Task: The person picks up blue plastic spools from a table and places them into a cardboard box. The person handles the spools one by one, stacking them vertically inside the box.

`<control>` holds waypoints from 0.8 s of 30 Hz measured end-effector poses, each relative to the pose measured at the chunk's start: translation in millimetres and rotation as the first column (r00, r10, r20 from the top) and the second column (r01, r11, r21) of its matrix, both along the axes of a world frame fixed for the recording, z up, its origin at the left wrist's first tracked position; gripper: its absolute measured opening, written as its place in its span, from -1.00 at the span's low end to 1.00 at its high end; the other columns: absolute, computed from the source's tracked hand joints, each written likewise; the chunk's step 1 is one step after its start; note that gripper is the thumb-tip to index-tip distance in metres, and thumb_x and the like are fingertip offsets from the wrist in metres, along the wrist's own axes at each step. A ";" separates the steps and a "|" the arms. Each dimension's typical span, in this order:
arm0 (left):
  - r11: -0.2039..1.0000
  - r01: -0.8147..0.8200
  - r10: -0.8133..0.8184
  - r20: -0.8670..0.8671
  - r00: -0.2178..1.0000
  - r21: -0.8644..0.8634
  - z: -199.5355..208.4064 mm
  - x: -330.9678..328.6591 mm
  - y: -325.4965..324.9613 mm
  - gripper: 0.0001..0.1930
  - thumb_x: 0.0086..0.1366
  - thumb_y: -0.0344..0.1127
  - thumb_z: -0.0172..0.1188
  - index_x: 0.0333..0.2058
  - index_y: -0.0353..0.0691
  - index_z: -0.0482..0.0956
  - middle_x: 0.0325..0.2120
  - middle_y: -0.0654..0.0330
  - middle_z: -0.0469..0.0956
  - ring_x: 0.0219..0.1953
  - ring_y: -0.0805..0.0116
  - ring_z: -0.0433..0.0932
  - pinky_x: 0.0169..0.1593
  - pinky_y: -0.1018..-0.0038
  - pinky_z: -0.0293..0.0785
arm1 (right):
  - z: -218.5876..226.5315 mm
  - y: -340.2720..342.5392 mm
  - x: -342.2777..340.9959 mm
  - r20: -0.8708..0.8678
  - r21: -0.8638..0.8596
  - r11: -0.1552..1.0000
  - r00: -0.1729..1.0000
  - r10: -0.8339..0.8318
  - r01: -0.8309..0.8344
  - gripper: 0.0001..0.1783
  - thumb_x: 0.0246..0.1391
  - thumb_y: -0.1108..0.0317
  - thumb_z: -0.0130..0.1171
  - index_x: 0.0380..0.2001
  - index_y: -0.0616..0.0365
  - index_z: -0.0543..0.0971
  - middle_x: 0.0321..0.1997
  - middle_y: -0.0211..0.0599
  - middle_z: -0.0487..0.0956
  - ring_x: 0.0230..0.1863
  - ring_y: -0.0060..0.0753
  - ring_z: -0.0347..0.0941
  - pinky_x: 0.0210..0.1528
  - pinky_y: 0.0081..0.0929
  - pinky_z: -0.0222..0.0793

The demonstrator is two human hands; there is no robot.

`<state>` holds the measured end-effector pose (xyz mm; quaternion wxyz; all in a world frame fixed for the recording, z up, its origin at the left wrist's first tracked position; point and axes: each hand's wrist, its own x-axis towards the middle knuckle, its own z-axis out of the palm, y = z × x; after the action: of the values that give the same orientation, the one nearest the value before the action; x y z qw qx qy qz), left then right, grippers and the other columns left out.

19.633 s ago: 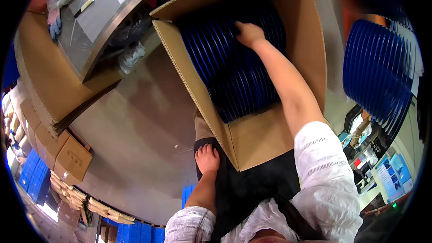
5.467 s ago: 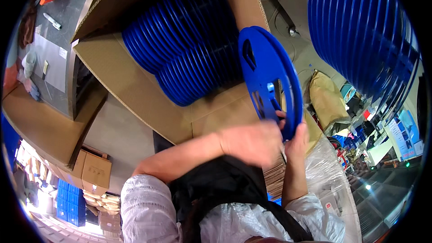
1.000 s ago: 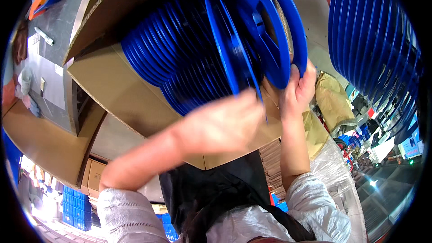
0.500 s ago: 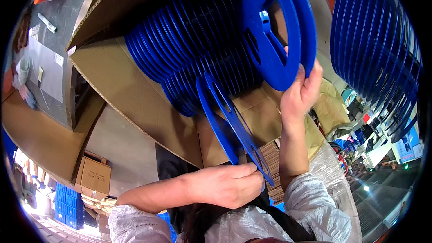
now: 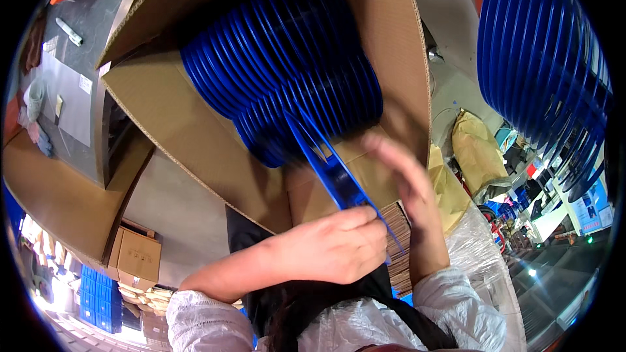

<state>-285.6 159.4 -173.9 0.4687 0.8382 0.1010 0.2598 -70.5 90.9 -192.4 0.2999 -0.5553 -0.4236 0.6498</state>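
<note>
Blue reel (image 5: pixel 339 184) (left-held) tilts between the hands (image 5: pixel 342 248) (image 5: pixel 417 186).

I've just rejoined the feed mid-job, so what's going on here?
The person's left hand grips a blue reel, tilted, at the near end of an open box. The right hand, blurred, is open and holds nothing. Packed reels sit side by side in the box; outside it, to the right, is another row of reels.

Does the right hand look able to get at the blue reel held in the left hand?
Probably yes: the right hand looks empty, fingers extended beside the blue reel, and nothing visible blocks the gap between them.
</note>
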 end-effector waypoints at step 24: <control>0.843 -0.370 0.536 -0.669 0.514 0.391 -269.4 -3.8 69.2 -0.34 0.32 -0.15 0.13 0.34 -0.12 0.14 0.39 0.15 0.06 0.43 0.19 0.00 0.44 0.17 -0.08 | 30.4 -78.7 19.6 0.078 0.097 0.715 0.711 -0.699 0.692 -0.32 0.27 -0.15 -0.15 -0.26 0.41 0.53 -0.39 -0.02 0.61 -0.61 -0.37 0.47 -0.54 -0.53 0.38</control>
<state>-289.5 228.6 -443.3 0.2112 0.8533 0.4767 0.0075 -50.9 12.1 -162.0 0.5154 -0.6991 -0.2186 0.4448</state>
